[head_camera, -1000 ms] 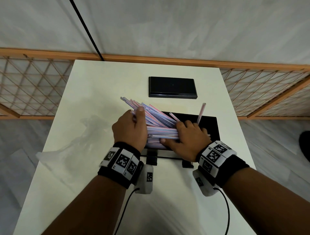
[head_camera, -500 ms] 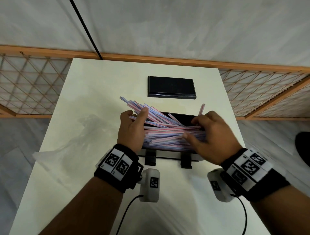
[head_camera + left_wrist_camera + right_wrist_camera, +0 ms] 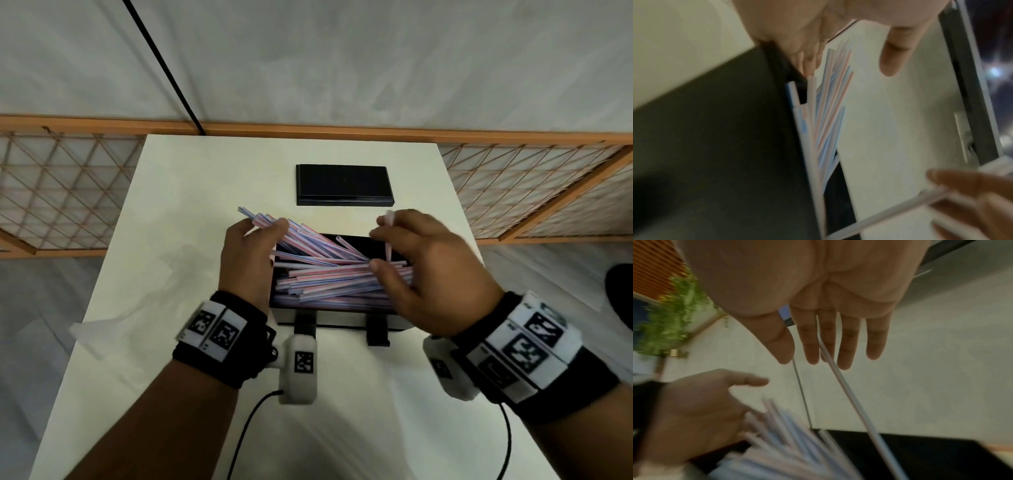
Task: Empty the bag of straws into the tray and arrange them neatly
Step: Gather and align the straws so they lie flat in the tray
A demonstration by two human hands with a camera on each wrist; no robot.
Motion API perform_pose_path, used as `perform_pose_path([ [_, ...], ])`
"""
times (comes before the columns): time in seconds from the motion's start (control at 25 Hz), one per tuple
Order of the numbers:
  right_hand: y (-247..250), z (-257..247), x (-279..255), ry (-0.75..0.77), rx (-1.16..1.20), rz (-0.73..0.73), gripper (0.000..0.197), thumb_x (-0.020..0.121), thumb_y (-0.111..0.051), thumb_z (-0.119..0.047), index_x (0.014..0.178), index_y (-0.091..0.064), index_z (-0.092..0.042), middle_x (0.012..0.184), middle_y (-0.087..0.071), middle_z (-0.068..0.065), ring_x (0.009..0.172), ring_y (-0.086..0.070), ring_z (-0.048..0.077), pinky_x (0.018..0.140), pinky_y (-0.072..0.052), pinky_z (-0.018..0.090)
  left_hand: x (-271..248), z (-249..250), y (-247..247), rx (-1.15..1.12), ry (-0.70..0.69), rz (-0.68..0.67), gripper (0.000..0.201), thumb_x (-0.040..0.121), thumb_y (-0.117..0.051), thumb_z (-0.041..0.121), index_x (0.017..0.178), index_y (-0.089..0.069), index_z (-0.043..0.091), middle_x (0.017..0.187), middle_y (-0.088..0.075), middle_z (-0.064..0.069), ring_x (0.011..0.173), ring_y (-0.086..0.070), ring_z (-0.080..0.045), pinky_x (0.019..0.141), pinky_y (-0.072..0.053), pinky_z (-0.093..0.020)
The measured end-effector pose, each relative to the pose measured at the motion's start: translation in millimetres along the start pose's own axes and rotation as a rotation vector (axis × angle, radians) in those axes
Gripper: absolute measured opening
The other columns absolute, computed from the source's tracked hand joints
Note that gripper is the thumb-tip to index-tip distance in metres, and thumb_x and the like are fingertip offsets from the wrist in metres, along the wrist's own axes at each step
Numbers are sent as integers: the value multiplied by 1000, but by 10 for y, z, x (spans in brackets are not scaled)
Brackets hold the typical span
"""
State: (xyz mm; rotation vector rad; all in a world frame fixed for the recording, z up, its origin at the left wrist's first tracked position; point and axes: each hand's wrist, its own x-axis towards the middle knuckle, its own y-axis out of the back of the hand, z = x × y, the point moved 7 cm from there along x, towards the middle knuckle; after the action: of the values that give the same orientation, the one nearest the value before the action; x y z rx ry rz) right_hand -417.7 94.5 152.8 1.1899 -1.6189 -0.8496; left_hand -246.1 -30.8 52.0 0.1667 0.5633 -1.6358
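We see a black tray (image 3: 356, 240) standing near the middle of the white counter (image 3: 205, 205), a little toward its right edge, with two black feet jutting out at its near side. A heap of pink-and-blue striped straws (image 3: 329, 277) lies in it. The lower ones run roughly along the tray's length, while the upper ones fan out and stick past its far left corner, over the counter.

Our left hand (image 3: 248, 260) is at the tray's left end, its grip loose: the fingers are nearly straight and lie against the fanned straw ends, the thumb spread apart from them, nothing pinched. In the left wrist view the straw ends (image 3: 830, 104) spread just beyond these fingers.

Our right hand (image 3: 435, 270) hovers over the tray's right end. Its grip is mostly extended, yet a single pale straw (image 3: 390, 236) is held between two of the fingers; the right wrist view shows this straw (image 3: 851, 392) passing between straight fingers and slanting down toward the tray.

A crumpled clear bag (image 3: 113, 315) lies flat by the counter's left edge. A second black tray-like piece (image 3: 344, 185) rests near the far edge, well apart from the straws.
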Motion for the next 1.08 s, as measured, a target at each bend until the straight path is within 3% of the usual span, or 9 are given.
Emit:
perform_pose_path([
  [0.12, -469, -149, 66, 42, 68, -228, 27, 82, -55, -21, 103, -68, -10, 114, -65, 12, 100, -62, 37, 88, -51, 42, 89, 96, -76, -160, 96, -69, 5, 93, -67, 19, 92, -63, 18, 104, -66, -9, 96, -62, -24, 81, -51, -33],
  [0.2, -615, -81, 46, -7, 206, -246, 21, 80, -56, -15, 98, -66, -12, 113, -67, 9, 102, -63, 32, 89, -50, 35, 121, 203, -133, -161, 50, -104, 7, 87, -71, 16, 94, -69, 13, 112, -66, -20, 99, -62, -29, 91, -51, -38],
  [0.32, -551, 217, -13, -236, 265, -151, 17, 80, -63, -24, 95, -57, -21, 97, -64, -2, 91, -62, 25, 79, -45, 28, 85, 328, -177, -21, -89, -139, 9, 63, -81, 16, 71, -78, 17, 102, -69, -27, 90, -67, -32, 87, -54, -40],
  [0.4, -667, 392, -79, -385, 109, -306, 40, 79, -69, -45, 108, -57, -20, 103, -63, -1, 96, -61, 23, 83, -47, 30, 71, 328, -182, 47, -142, -147, 5, 63, -77, 14, 61, -77, 19, 93, -70, -24, 88, -67, -32, 88, -54, -44],
  [0.52, -894, 409, -118, -404, -18, -480, 73, 75, -57, -72, 126, -49, -21, 117, -58, 2, 109, -56, 24, 95, -47, 37, 100, 305, -191, 122, -170, -185, 8, 65, -78, 17, 72, -77, 17, 89, -73, -17, 89, -69, -32, 89, -53, -44],
  [0.68, -939, 338, -75, -392, 53, -434, 74, 80, -63, -61, 140, -42, -22, 125, -52, 2, 116, -51, 23, 99, -42, 31, 67, 387, -316, 279, -189, -321, 24, 55, -78, 37, 72, -78, 21, 99, -77, -21, 97, -72, -33, 94, -54, -45],
  [0.84, -925, 243, -14, -322, 165, -362, 76, 80, -67, -55, 143, -42, -22, 129, -51, 0, 118, -51, 21, 104, -42, 33, -3, 403, -303, 320, -200, -303, 5, 63, -75, 21, 59, -73, 20, 75, -76, -14, 77, -72, -27, 85, -57, -43],
  [0.96, -1023, 161, 30, -275, 147, -378, 89, 73, -58, -72, 146, -35, -26, 131, -49, -2, 117, -49, 22, 103, -43, 42, -50, 387, -273, 345, -237, -299, 7, 62, -76, 26, 59, -72, 21, 76, -76, -17, 75, -72, -31, 81, -57, -42],
  [1.08, -1076, 109, 14, -259, 82, -409, 100, 63, -42, -89, 147, -29, -36, 126, -46, -6, 113, -46, 21, 101, -41, 46, -79, 381, -219, 396, -268, -319, 9, 63, -75, 32, 64, -75, 23, 83, -77, -20, 86, -73, -41, 87, -58, -50],
])
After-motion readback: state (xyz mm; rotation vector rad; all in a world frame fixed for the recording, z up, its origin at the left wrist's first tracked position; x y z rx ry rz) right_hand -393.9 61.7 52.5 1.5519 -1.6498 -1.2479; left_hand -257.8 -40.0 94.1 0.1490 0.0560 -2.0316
